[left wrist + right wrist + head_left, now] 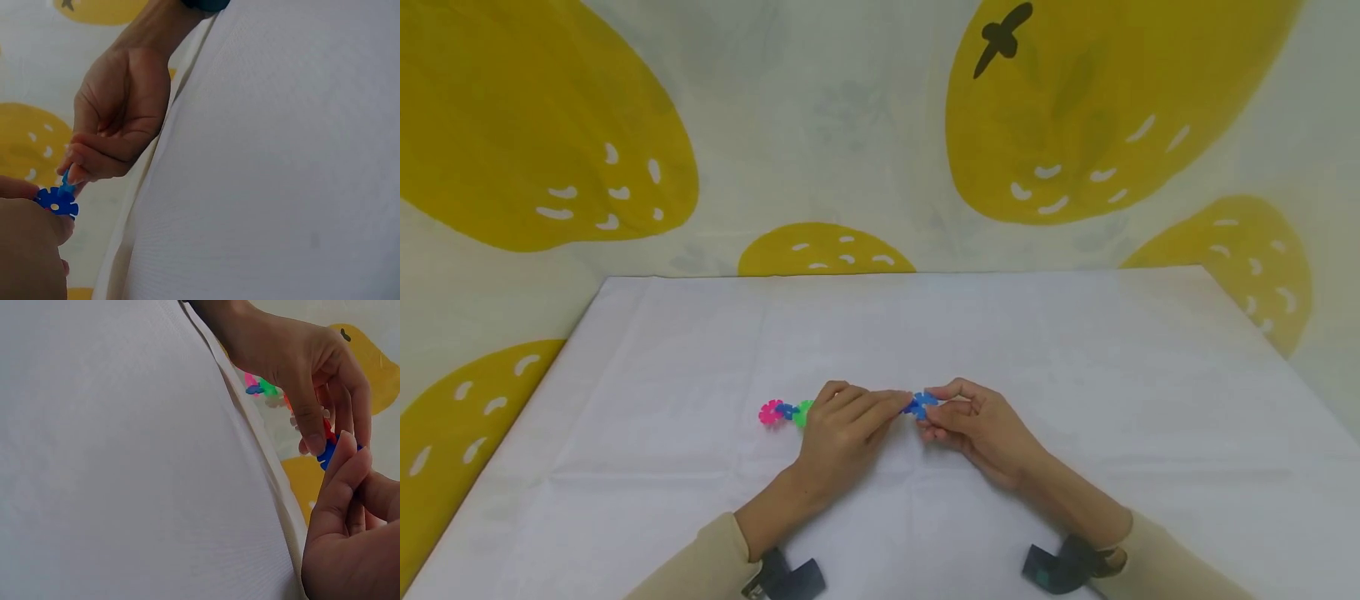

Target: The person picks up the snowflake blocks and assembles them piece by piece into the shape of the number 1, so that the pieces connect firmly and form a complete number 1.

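Note:
A chain of interlocking snowflake discs lies across both hands in the head view. Its left end shows a pink disc [771, 413], a blue disc [786, 412] and a green disc [803, 413]. My left hand [848, 427] covers the middle and pinches a dark blue disc [67, 207] near the right end. A lighter blue disc [925, 406], pinched between thumb and finger of my right hand [988, 427], meets that dark blue one edge to edge. How deep their slots sit is hidden by fingers. Red [329, 430] and whitish discs show under the left hand in the right wrist view.
A white cloth [880, 333] with faint creases covers the table. Behind and beside it hangs pale fabric with large yellow fruit prints [827, 250]. Dark straps with small devices [797, 579] sit at both wrists, by the beige sleeves [700, 558].

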A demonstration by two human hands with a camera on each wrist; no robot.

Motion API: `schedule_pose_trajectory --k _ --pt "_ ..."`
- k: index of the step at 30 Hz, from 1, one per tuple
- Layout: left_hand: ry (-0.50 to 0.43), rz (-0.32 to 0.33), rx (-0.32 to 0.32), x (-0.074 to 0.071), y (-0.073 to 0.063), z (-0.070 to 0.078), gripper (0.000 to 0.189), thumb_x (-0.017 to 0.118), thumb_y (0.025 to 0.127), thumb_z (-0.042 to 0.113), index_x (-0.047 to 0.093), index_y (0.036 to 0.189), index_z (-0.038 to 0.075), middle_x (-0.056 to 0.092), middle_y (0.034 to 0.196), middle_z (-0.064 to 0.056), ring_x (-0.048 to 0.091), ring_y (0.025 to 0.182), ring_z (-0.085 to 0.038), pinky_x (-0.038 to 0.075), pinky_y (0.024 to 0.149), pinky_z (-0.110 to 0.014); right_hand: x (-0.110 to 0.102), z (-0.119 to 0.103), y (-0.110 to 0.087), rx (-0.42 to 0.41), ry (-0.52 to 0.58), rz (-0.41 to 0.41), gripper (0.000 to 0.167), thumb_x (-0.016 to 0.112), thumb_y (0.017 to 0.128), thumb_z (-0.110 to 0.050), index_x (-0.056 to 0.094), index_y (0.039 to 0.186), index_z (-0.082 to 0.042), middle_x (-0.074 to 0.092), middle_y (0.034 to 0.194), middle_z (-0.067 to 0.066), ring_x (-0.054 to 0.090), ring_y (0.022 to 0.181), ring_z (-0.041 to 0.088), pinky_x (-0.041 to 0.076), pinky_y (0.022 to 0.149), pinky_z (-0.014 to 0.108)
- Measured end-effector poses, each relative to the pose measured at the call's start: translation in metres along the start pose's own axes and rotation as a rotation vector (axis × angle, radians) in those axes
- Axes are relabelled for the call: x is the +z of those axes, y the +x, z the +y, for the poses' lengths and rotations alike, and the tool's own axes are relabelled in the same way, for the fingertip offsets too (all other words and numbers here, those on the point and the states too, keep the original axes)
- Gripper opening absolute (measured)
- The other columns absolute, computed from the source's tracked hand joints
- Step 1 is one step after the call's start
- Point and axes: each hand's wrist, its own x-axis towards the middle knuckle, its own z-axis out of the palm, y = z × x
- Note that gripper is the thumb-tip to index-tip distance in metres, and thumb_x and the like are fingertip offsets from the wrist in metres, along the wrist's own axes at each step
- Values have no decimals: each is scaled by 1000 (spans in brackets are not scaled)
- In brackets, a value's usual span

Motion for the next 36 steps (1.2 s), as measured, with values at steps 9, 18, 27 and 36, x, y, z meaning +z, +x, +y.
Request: schedule_pose_trajectory --k 9,18,27,36 --pt "41 -136 -82 -7 4 2 53 82 75 13 63 124 16 70 105 3 62 91 -15 42 84 -35 0 -1 1 18 -50 106 44 66 89 -4 46 126 8 70 93 15 69 78 22 53 73 23" --pt "-66 -78 -191 -34 18 -7 32 76 81 18 68 112 10 66 109 -1 56 102 -21 41 87 -38 -10 -12 1 21 -142 197 48 68 89 -12 49 131 3 69 98 18 68 81 21 53 76 24" --pt "-259 -109 -600 -77 14 -47 21 71 87 16 71 108 12 69 99 5 60 90 -13 46 77 -35 -24 -28 -2 0 -264 273 49 68 89 -18 51 133 -3 67 101 22 67 85 23 52 80 25" --pt "-516 -289 -774 -91 -4 -57 22 62 95 21 68 116 18 69 91 -1 65 72 -21 51 68 -31 -27 -50 2 1 -292 275 50 67 90 -22 51 135 -8 66 106 18 66 92 25 51 81 24"
